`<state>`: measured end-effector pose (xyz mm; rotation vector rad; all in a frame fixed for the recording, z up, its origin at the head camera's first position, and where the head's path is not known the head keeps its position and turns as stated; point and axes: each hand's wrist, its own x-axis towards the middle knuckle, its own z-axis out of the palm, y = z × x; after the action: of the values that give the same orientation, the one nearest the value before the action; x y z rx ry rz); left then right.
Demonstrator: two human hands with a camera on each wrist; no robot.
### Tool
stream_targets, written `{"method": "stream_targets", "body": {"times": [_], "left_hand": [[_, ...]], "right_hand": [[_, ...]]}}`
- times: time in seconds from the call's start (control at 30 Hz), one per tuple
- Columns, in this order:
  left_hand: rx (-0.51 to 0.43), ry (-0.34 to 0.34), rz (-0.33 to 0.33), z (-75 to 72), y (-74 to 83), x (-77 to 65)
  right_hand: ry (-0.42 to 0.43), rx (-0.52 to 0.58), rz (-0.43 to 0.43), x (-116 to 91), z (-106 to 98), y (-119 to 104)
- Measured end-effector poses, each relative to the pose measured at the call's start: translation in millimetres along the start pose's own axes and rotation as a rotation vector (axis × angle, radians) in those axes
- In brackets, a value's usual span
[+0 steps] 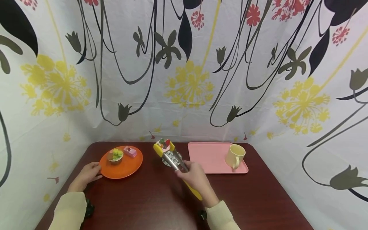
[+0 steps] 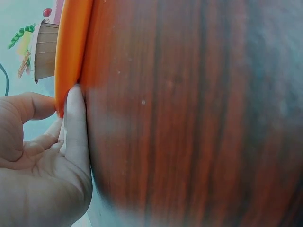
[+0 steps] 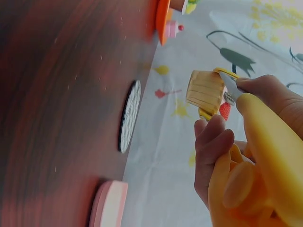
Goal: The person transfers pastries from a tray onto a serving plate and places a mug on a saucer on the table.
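On the left, my left hand (image 1: 87,175) pinches the near-left rim of an orange plate (image 1: 123,172), thumb above and fingers below in the left wrist view. A toy cupcake with green and yellow topping (image 1: 116,156) and a pink toy cake slice (image 1: 130,151) sit on that plate. My right hand (image 1: 197,179) grips yellow-tipped metal tongs (image 1: 171,161) around their middle. Between the tong tips is a second toy cupcake (image 3: 205,91) topped with a strawberry, held in the air. Beneath it lies a round black-and-white patterned coaster (image 1: 176,159), partly hidden by the tongs.
A pink rectangular tray (image 1: 208,156) rests at the back right of the dark wooden table (image 1: 138,204). On its right end stands a cream mug (image 1: 235,155). A floral curtain (image 1: 184,121) surrounds the table's back and sides.
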<state>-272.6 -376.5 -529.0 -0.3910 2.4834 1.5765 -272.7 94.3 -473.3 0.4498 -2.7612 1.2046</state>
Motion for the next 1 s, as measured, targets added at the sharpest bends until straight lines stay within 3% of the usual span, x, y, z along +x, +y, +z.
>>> {"method": "stream_targets", "body": {"times": [0.3,0.67,1.0], "left_hand": [[0.040,-0.007,0.017,-9.5,-6.2,-11.4],[0.002,0.006,0.021,-5.7,-10.3,-3.0],[-0.010,0.007,0.028,0.8,-4.5,0.4]], "right_hand": [[-0.059,0.049,-0.022,-2,22,-22],[-0.091,0.005,-0.029,3,42,-34],[-0.117,0.036,-0.040,12,56,-39]]}}
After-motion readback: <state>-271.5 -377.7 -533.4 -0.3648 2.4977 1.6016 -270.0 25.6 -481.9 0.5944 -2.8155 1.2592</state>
